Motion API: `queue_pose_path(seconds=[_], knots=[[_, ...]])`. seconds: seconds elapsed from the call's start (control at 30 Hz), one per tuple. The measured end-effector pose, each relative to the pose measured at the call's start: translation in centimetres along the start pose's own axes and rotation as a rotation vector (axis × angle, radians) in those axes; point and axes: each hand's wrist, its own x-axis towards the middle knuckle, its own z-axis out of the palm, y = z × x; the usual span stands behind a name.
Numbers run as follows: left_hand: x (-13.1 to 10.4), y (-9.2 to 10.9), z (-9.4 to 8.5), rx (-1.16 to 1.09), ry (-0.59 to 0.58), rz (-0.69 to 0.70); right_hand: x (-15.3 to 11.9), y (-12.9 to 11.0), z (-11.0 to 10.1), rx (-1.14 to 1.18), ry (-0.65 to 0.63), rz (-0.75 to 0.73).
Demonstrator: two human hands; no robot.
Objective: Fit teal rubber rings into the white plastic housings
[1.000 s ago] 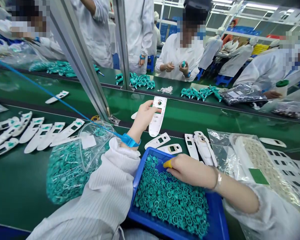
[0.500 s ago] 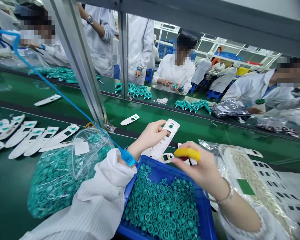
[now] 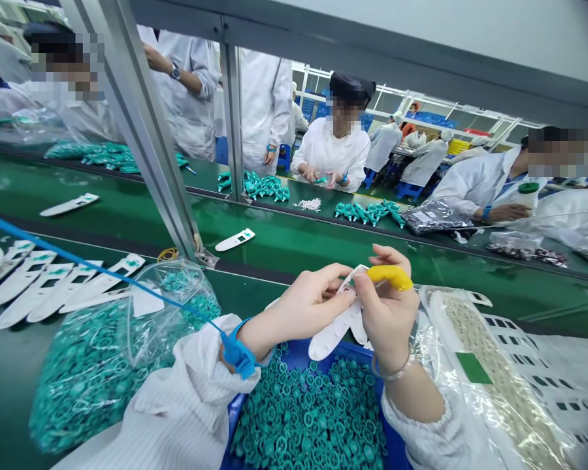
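Observation:
A white plastic shell (image 3: 329, 334) is held above the blue bin, its rounded end pointing down. My left hand (image 3: 310, 301) grips it from the left, fingers closed on its upper part. From the right, my right hand (image 3: 389, 307), with a yellow cover on one finger, pinches the same upper end. A bit of green shows between the fingers; its shape is hidden. Many small green ring parts (image 3: 313, 418) fill the blue bin (image 3: 396, 450) below. Another white shell (image 3: 357, 326) lies partly hidden behind the held one.
White shells (image 3: 44, 287) and a bag of green parts (image 3: 93, 365) are at left. A conveyor (image 3: 284, 238) carries two shells beyond a metal post (image 3: 151, 130). Plastic-wrapped sheets (image 3: 500, 365) lie at right. People in white sit and stand opposite.
My right hand has moved up and onto the shell's upper end. The shell has been lowered and turned, and my left hand has shifted its hold. The camera view has shifted slightly.

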Motion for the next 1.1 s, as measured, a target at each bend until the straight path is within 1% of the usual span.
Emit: queue_pose_path(seconds=[0.07,0.1,0.13,0.2,0.27,0.3,0.37,0.43,0.47,0.53,0.63,0.73,0.83,0.93,1.1], knots=[[0.1,-0.2,0.3,0.025,0.048,0.014,-0.8,0.2,0.6,0.128,-0.033,0.164],[0.1,-0.3,0.4,0.051,0.074,0.024,-1.2,0.3,0.9,0.177,-0.065,0.223],[0.2,-0.4,0.5,0.082,0.098,0.035,-1.5,0.4,1.1,0.211,-0.098,0.258],[0.2,-0.6,0.5,0.143,0.139,0.058,-2.0,0.5,1.4,0.229,-0.155,0.262],[0.3,-0.6,0.4,0.186,0.188,0.075,-2.2,0.5,1.4,0.216,-0.188,0.214],[0.3,-0.6,0.3,0.197,0.210,0.079,-2.2,0.5,1.2,0.200,-0.183,0.172],[0.2,-0.6,0.1,0.212,0.241,0.085,-1.9,0.5,0.9,0.126,-0.113,0.025],[0.2,-0.6,0.1,0.232,0.258,0.092,-1.5,0.6,0.4,-0.015,-0.005,-0.173],[0.2,-0.7,0.0,0.246,0.266,0.097,-1.2,0.7,0.2,-0.096,0.022,-0.262],[0.2,-0.7,0.0,0.274,0.287,0.109,-0.8,0.7,-0.2,-0.222,0.005,-0.360],[0.3,-0.9,0.0,0.301,0.306,0.101,-0.3,0.4,-0.7,-0.306,-0.091,-0.380],[0.5,-1.1,-0.1,0.293,0.282,0.075,-0.1,0.2,-0.9,-0.296,-0.157,-0.379],[0.6,-1.2,-0.1,0.237,0.237,0.051,-0.1,0.4,-0.9,-0.270,-0.146,-0.358],[0.6,-1.3,0.0,0.220,0.238,0.041,-0.3,0.7,-0.9,-0.248,-0.123,-0.328],[0.6,-1.6,0.0,0.296,0.272,0.039,-0.2,0.8,-0.9,-0.245,-0.189,-0.302]])
